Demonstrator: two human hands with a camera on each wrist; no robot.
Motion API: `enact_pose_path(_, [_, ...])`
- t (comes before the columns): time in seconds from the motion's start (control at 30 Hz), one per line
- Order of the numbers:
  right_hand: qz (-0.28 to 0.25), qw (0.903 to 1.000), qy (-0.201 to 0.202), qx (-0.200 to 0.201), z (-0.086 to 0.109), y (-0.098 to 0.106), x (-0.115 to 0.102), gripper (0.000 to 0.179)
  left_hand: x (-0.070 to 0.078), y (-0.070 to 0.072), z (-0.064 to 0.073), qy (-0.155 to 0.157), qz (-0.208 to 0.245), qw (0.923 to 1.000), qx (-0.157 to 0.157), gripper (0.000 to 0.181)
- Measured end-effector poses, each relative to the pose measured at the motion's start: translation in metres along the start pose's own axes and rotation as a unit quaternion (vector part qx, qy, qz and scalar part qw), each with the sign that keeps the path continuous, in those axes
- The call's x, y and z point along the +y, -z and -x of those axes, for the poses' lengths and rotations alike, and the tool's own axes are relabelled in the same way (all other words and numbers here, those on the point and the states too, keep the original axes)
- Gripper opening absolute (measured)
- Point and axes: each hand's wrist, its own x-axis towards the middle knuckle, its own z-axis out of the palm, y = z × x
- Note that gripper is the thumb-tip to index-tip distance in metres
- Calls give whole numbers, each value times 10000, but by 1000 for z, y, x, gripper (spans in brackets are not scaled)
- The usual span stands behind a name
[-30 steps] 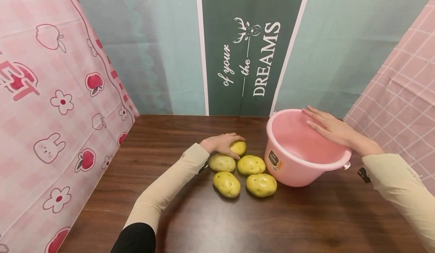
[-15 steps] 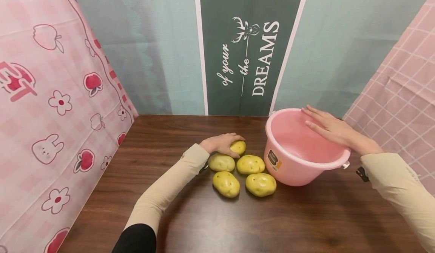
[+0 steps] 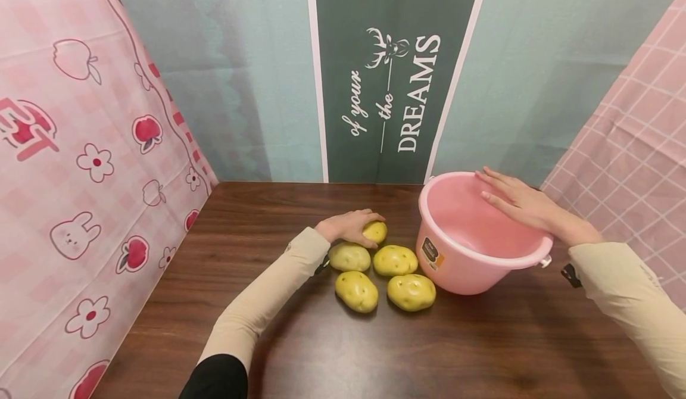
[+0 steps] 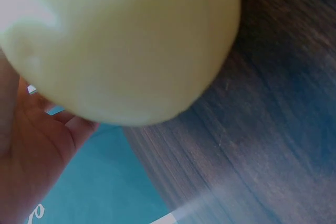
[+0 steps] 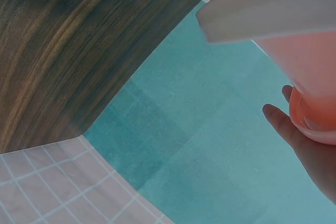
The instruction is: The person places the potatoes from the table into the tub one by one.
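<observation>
Nearest the viewer, a black upper sleeve (image 3: 217, 378) and a beige left sleeve (image 3: 268, 292) enter from the lower left; a beige right sleeve (image 3: 621, 286) enters from the right. On the brown wooden table (image 3: 300, 351) lie two front potatoes, the left one (image 3: 356, 292) and the right one (image 3: 411, 292) slightly apart. Behind them lie a paler potato (image 3: 350, 257) and a yellow potato (image 3: 395, 260), the latter just beside a pink bucket (image 3: 461, 274); contact cannot be told. The bucket stands to the right of the group and bears a dark label (image 3: 431, 251).

The left hand (image 3: 348, 226) grips the farthest potato (image 3: 376, 231), thumb on its near side and fingers bent over its far side. The right hand (image 3: 527, 205) lies along the bucket's right rim, fingers extended and thumb parted from them, over the opening.

Beyond rise a pink printed cloth (image 3: 118, 220) at left, a pink checked cloth (image 3: 638, 137) at right and, at the back, a blue-green cloth (image 3: 225, 89) with a dark lettered panel (image 3: 356, 30).
</observation>
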Motion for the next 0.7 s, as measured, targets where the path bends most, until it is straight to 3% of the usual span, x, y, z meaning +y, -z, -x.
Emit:
enact_pose_path(0.3, [13,10000,-25,-15,0,1,0,57,3,7,-1,88,50,9999,110,70])
enact_pose_path(0.7, [-12,9999,-87,-89,0,1,0,58,5,14,-6,-69,-23,9994,342,72])
